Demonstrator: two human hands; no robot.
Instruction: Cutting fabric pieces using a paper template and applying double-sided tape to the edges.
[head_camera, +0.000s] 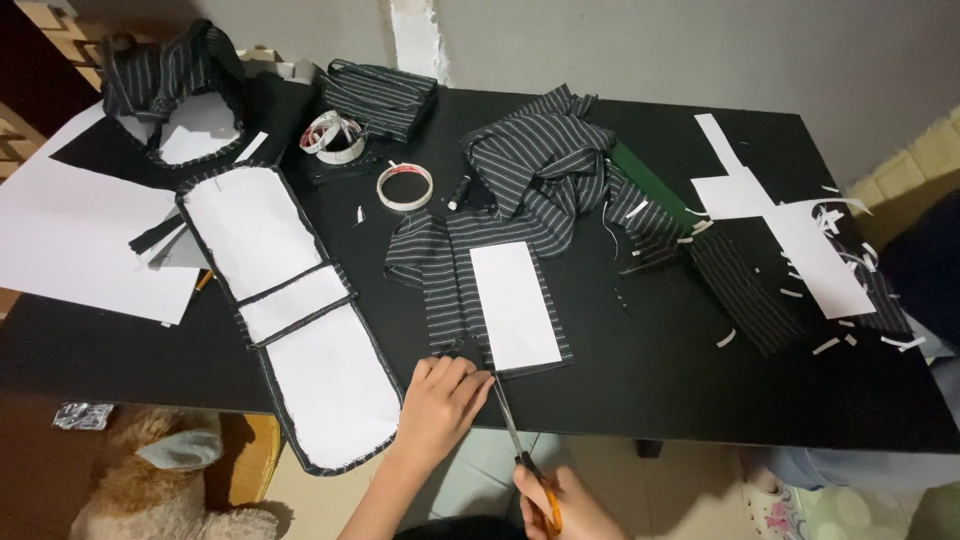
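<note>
R hand (560, 500) w/ scissors (520, 445) — striped fabric (440, 290).

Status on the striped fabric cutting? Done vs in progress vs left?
Done: long white-lined striped panel lies edged at left. In hand: left hand pins the striped fabric under the white paper template; right hand runs scissors at its near edge. Left: bunched striped cloth looks uncut.

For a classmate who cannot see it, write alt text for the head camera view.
At the near edge of a black table, the left hand presses on striped fabric with a white paper rectangle on it, while the right hand cuts with orange-handled scissors. Tape rolls, paper scraps and fabric panels lie around.
</note>
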